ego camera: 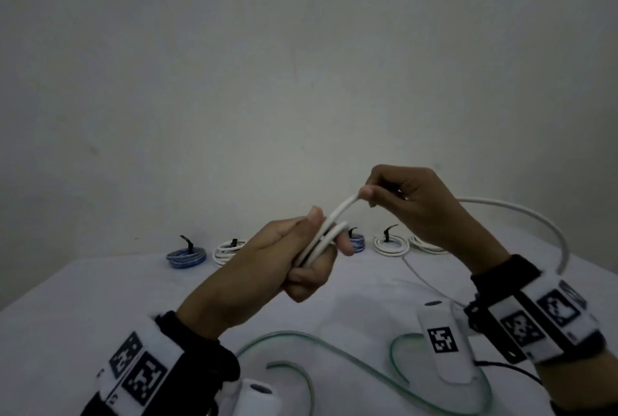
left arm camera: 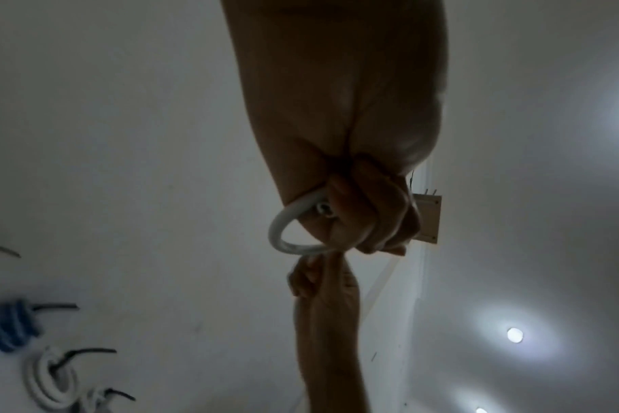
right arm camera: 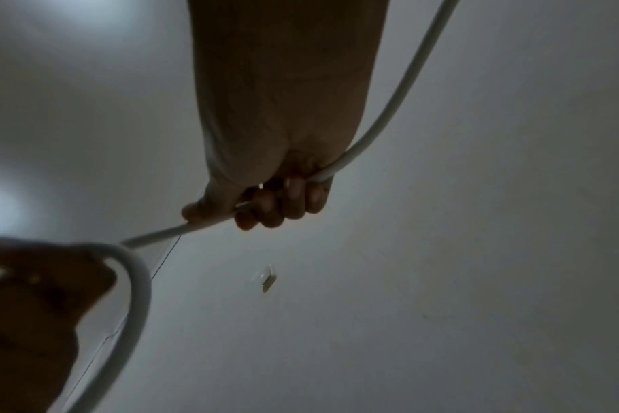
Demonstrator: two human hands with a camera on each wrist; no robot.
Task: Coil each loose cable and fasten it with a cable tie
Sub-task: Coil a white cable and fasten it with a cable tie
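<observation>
Above the table, my left hand [ego camera: 301, 255] grips a small coil of white cable [ego camera: 329, 235]; thumb on top, fingers curled underneath. In the left wrist view one loop of the white cable [left arm camera: 283, 234] juts from the left hand [left arm camera: 364, 218], its cut end showing. My right hand [ego camera: 401, 194] pinches the same cable just right of the coil. From there the cable arcs behind the right wrist and down to the table [ego camera: 565, 248]. The right wrist view shows the right hand [right arm camera: 276, 201] curled round the white cable [right arm camera: 382, 117].
Along the table's far edge lie tied coils: a blue coil [ego camera: 186, 256], a white coil [ego camera: 227, 248], another blue one partly hidden behind my left hand, and white coils [ego camera: 390, 244] to the right. A loose clear greenish cable [ego camera: 334, 348] snakes across the near table.
</observation>
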